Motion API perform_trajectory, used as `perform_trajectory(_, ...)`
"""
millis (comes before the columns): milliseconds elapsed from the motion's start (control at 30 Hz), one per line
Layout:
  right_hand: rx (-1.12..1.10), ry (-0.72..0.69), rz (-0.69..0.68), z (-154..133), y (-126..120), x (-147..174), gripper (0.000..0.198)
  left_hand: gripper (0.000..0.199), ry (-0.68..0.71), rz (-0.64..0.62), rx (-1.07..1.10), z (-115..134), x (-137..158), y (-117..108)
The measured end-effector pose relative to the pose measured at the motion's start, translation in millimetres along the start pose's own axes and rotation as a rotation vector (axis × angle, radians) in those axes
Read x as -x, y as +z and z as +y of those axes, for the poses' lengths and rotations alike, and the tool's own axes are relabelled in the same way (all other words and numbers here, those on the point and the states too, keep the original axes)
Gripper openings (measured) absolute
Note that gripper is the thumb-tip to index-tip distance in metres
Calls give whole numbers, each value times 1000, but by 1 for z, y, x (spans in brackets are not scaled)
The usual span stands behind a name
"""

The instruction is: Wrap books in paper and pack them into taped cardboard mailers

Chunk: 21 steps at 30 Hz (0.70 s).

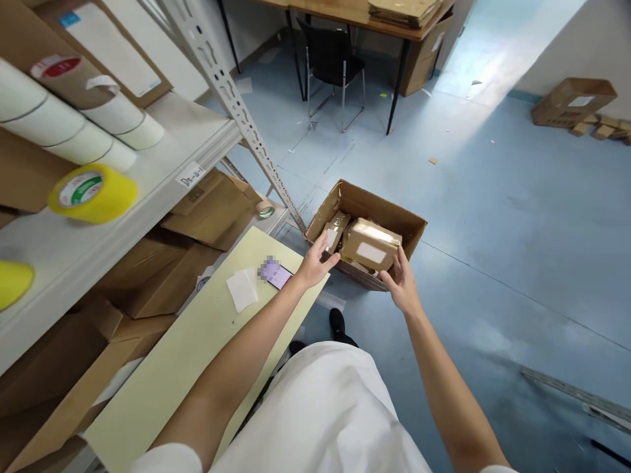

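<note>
An open cardboard box (417,238) stands on the floor in front of me. A small taped carton with a white label (352,243) lies inside, on top of other packages. My left hand (314,265) is over the box's left near corner, thumb and fingers spread, with nothing in it. By the carton's right end is my right hand (403,284), its fingers and thumb apart. Whether the right fingertips touch the carton, I cannot tell. Beside the labelled carton, a smaller brown package (336,228) also lies in the box.
A pale yellow table (197,368) at my left bears a phone (280,276) and white paper slips (241,290). The metal shelf (207,148) above holds label rolls and yellow tape (93,194). A black chair (332,56) and another carton (572,102) stand farther off.
</note>
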State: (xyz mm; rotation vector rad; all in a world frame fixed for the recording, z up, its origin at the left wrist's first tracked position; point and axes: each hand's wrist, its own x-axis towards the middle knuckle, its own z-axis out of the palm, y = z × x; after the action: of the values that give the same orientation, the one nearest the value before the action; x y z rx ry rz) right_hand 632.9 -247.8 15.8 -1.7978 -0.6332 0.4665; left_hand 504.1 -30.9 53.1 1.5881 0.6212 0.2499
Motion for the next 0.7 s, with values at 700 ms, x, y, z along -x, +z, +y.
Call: perform_trajectory(700, 392, -436, -1252, -87, 213, 97, 40, 39, -339, 1215, 312, -88, 408, -31)
